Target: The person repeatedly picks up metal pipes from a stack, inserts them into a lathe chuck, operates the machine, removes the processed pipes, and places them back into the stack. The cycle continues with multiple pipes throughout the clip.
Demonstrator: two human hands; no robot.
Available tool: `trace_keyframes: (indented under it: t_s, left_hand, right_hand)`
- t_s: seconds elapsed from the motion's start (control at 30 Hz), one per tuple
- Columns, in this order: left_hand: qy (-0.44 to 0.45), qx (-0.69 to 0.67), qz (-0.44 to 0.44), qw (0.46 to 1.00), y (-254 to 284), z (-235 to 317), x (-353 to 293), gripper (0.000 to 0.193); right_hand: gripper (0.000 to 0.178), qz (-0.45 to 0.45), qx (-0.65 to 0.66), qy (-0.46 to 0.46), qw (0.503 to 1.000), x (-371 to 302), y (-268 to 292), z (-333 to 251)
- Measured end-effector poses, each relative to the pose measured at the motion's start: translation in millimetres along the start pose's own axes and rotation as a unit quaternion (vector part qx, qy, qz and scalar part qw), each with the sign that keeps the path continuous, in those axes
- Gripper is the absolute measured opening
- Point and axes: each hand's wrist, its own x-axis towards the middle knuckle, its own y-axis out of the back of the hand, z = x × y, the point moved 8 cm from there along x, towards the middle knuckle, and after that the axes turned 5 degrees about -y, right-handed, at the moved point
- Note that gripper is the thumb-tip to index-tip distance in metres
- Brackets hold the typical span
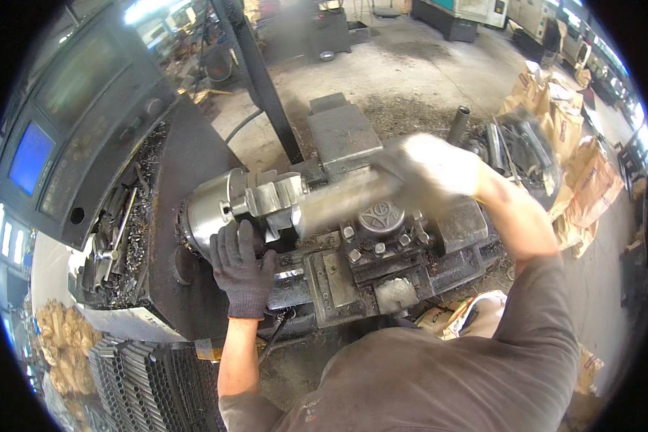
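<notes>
My left hand [243, 271], in a dark glove, rests against the lathe chuck [209, 207]. Its fingers lie stretched along the rim and nothing is in its grasp. Stepped metal jaws [272, 198] stick out from the chuck's face. Blurred by motion, my gloved right hand [426, 171] grips the right end of a metal tube [345, 200]. The tube lies roughly level, its left end close to the jaws; whether it sits inside them I cannot tell. Below the tube stands the bolted tool post [381, 219].
A control panel with a blue screen [31, 157] rises at the left. Tools and metal chips lie in a tray [115, 252] beside the chuck housing. Metal pieces fill a bin [522, 151] at the right, near paper sacks [587, 183]. Stacked tubes [133, 381] stand at lower left.
</notes>
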Motion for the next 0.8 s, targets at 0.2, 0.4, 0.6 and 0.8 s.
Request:
trace_keyframes:
  t_s: [0.2, 0.4, 0.6, 0.8]
  left_hand:
    - [0.092, 0.159, -0.105, 0.977, -26, -48, 44, 0.094]
    - [0.044, 0.098, -0.213, 0.971, -47, -83, 107, 0.083]
    - [0.042, 0.064, -0.020, 0.997, -8, -46, 67, 0.050]
    - [0.516, -0.531, 0.139, 0.658, -60, -44, -229, 0.028]
  right_hand:
    - [0.025, -0.094, -0.249, -0.150, 0.952, 95, -92, 134]
    - [0.021, -0.229, -0.103, -0.038, 0.967, 80, -161, 160]
    - [0.029, -0.222, -0.001, -0.037, 0.974, 104, -167, 132]
    - [0.052, -0.377, 0.254, -0.209, 0.866, 152, -201, 112]
